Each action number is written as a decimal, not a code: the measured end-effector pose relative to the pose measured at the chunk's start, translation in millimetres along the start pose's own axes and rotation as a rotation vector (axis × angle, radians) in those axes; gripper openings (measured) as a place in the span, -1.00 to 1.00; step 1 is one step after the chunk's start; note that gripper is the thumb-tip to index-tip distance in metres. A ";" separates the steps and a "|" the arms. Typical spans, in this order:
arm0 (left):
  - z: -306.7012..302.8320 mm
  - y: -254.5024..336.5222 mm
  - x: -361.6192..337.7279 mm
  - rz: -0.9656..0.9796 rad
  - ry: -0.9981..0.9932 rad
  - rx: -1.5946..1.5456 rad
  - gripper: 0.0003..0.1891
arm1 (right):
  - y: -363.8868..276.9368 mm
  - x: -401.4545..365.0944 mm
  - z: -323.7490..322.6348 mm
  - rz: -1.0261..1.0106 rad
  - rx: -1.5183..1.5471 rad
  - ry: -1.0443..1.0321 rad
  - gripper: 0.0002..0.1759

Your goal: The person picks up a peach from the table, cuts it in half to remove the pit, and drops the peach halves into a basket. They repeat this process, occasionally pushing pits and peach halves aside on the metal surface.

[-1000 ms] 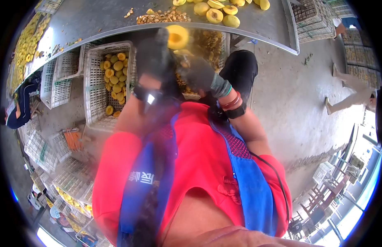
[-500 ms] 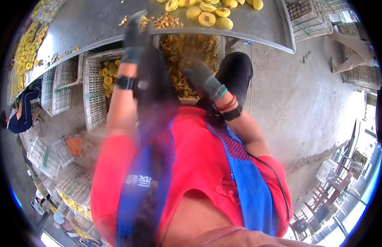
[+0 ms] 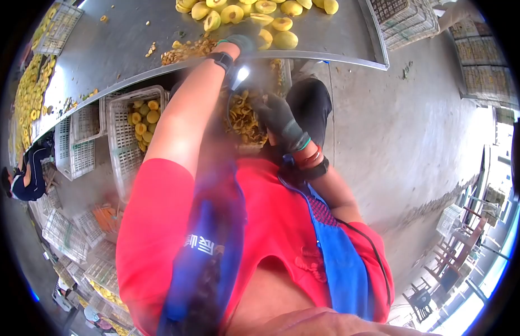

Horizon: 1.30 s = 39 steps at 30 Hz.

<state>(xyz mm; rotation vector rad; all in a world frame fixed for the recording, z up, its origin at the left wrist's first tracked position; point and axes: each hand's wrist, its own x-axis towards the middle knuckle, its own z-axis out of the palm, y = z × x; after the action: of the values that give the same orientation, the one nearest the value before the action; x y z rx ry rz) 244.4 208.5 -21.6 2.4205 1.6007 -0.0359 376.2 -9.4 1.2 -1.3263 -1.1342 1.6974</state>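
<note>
My left hand (image 3: 240, 42), in a dark glove, is over the metal table (image 3: 125, 50) near its front edge, beside the yellow halved fruit (image 3: 232, 14) and a heap of small brown pits (image 3: 187, 51). Its fingers are smeared by motion. My right hand (image 3: 279, 119), also gloved, is low in front of my body with its fingers curled together; what they hold, if anything, is too small to name. Just left of it, below the table edge, lies a crate's load of yellow-brown fruit pieces (image 3: 246, 120).
A white crate (image 3: 119, 134) with whole and halved fruit stands at the left under the table. Stacked crates (image 3: 405, 25) are at the upper right. Another person (image 3: 30, 173) sits at the far left. Chairs (image 3: 444, 274) stand at the lower right.
My left hand has moved right along the table edge, towards the fruit. My right hand has shifted slightly and shows more clearly. The whole view has turned a little.
</note>
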 end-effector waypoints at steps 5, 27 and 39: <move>26.8 -11.5 -10.8 0.110 0.311 -0.137 -0.51 | -0.6 5.1 -4.3 0.012 -0.120 0.018 -0.67; -27.0 38.6 -191.8 -0.004 0.551 -1.245 -0.66 | -19.5 -4.8 21.5 -0.360 -0.342 0.089 -0.71; -15.3 44.6 -210.6 0.100 0.876 -0.828 -0.67 | -52.2 -32.3 40.7 -0.030 0.123 -0.192 -0.88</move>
<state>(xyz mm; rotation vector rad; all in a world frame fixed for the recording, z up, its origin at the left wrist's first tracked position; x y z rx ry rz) 199.1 4.8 33.4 1.8643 1.3040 1.5408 344.7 -27.7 65.2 -1.0845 -1.1307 1.8726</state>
